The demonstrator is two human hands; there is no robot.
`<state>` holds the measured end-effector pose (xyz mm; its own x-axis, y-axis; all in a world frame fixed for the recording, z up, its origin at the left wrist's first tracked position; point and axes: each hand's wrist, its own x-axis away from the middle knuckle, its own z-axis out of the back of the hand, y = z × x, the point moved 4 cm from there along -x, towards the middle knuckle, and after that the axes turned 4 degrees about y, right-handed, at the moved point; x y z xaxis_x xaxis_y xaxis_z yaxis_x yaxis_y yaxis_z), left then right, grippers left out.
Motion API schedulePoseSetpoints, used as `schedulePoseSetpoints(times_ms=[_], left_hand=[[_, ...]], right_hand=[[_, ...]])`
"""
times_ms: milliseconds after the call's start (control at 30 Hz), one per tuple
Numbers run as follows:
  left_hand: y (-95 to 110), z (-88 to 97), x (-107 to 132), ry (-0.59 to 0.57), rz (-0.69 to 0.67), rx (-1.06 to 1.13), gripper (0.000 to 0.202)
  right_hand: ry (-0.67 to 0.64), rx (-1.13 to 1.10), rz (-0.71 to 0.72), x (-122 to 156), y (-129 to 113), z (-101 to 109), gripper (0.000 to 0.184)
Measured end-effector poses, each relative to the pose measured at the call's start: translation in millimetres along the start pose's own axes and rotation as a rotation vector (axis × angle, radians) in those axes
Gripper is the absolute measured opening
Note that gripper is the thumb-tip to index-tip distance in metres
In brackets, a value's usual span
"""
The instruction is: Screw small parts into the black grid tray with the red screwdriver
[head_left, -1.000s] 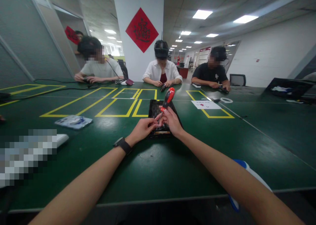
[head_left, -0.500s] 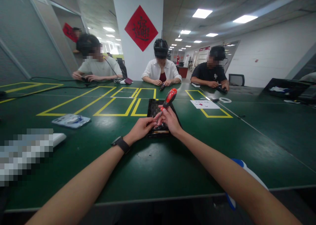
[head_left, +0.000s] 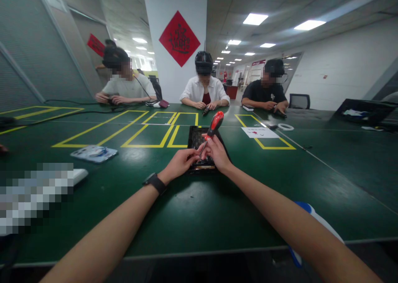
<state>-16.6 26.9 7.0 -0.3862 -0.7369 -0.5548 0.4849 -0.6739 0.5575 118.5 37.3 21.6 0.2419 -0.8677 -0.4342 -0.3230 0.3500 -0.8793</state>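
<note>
My right hand (head_left: 220, 153) is closed round the lower part of a screwdriver (head_left: 217, 122), whose red and black handle sticks up and leans to the right. Its thin shaft slants down to the left, toward the fingertips of my left hand (head_left: 180, 163). Those fingers are pinched together by the tip; whatever lies between them is too small to make out. Both hands are over a black tray-like case (head_left: 196, 134) on the green table. Small parts show inside it, mostly covered by my hands.
A phone in a patterned case (head_left: 94, 153) lies on the left, with a blurred white object (head_left: 80, 174) nearer. A white printed sheet (head_left: 260, 132) and a tape roll (head_left: 285, 126) are at right. Three people sit across the green table (head_left: 192, 216), hands on small dark objects.
The whole view has shifted slightly, so things appear a little lower and to the right. My hands keep the same hold over the case, with the screwdriver handle at a similar tilt.
</note>
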Motion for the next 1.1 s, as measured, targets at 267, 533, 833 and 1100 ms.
schedulePoseSetpoints(times_ms=[267,533,833,1100], left_hand=[[-3,-2.4,0,0.047,0.158,0.141,0.024],[-2,-0.7,-1,0.014,0.155,0.236,0.025],[-6,-1.5,0,0.003,0.125,0.088,0.028],[-57,4.3,-23,0.380,0.297,-0.034,0.041]], right_hand=[[-0.024,0.015,0.024,1,-2,-2,0.031],[-0.043,0.012,0.001,0,3,-1,0.031],[-0.033,0.014,-0.027,2,4,-3,0.036],[0.361,0.176,-0.065,-36,-16,33,0.035]])
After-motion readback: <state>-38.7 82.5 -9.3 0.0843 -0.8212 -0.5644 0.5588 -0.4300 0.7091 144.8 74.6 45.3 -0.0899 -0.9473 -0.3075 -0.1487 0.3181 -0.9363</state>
